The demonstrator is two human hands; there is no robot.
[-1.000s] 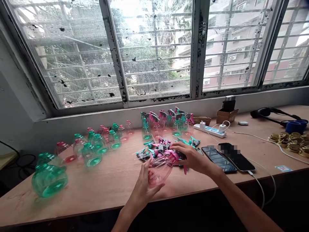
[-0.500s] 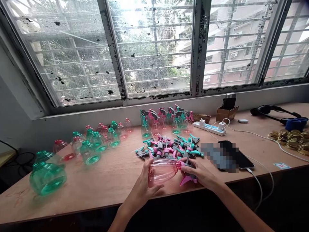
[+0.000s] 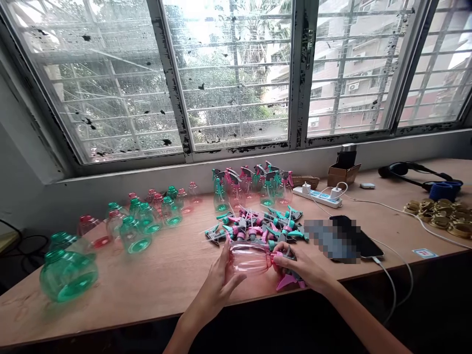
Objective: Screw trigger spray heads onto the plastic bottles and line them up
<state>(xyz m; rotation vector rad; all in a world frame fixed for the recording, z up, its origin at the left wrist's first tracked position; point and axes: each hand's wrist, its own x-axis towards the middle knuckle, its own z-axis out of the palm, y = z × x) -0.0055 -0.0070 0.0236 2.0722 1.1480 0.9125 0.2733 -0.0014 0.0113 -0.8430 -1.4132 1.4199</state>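
Observation:
A clear pink bottle lies sideways near the table's front edge, its neck pointing right. Around its base is my left hand, thumb below and fingers behind it. At the neck, my right hand is closed on a pink and grey spray head, which meets the bottle's mouth; its pink trigger hangs below the hand. Just behind the bottle lies a pile of loose spray heads in pink, green and grey.
Green and pink bottles without heads stand at the left. Bottles with spray heads stand by the window. To the right are a power strip, phone, cables, headphones and gold rings.
The camera view has shifted slightly. My right fingers have changed position around the spray head at the bottle's neck. My left hand still holds the bottle.

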